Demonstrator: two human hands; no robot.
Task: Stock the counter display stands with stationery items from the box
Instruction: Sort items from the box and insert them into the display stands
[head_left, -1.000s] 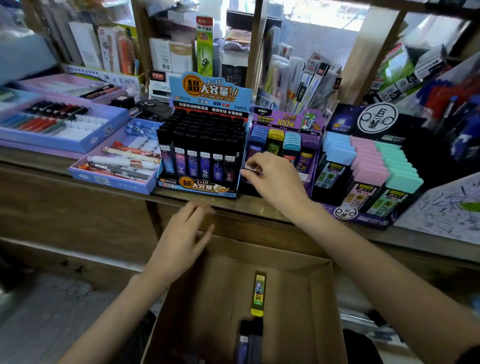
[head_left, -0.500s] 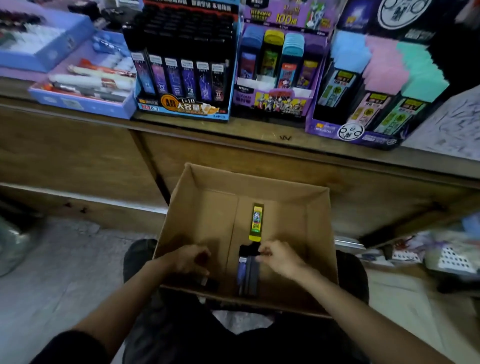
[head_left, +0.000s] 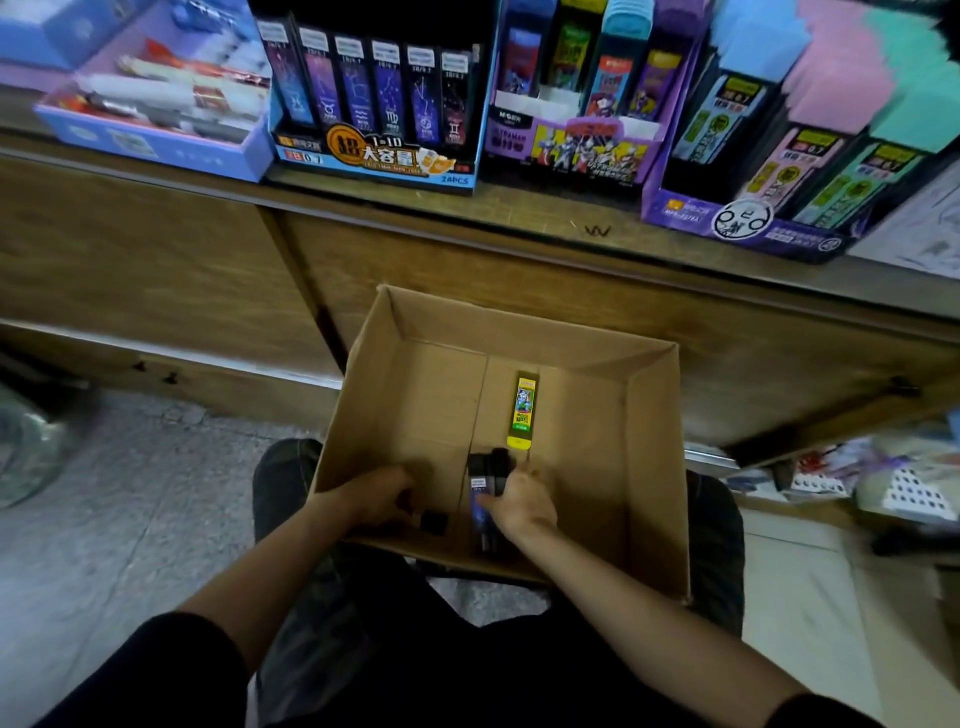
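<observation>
Wooden desk (head_left: 519, 210) above, cardboard box (head_left: 654, 467) below. Right hand (head_left: 522, 501) gripping dark cases (head_left: 479, 491); left hand (head_left: 371, 499) curled, hold unclear.

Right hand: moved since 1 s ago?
Yes. The right hand left the purple stand on the counter and came down into the box, where it now grips the dark cases.
</observation>
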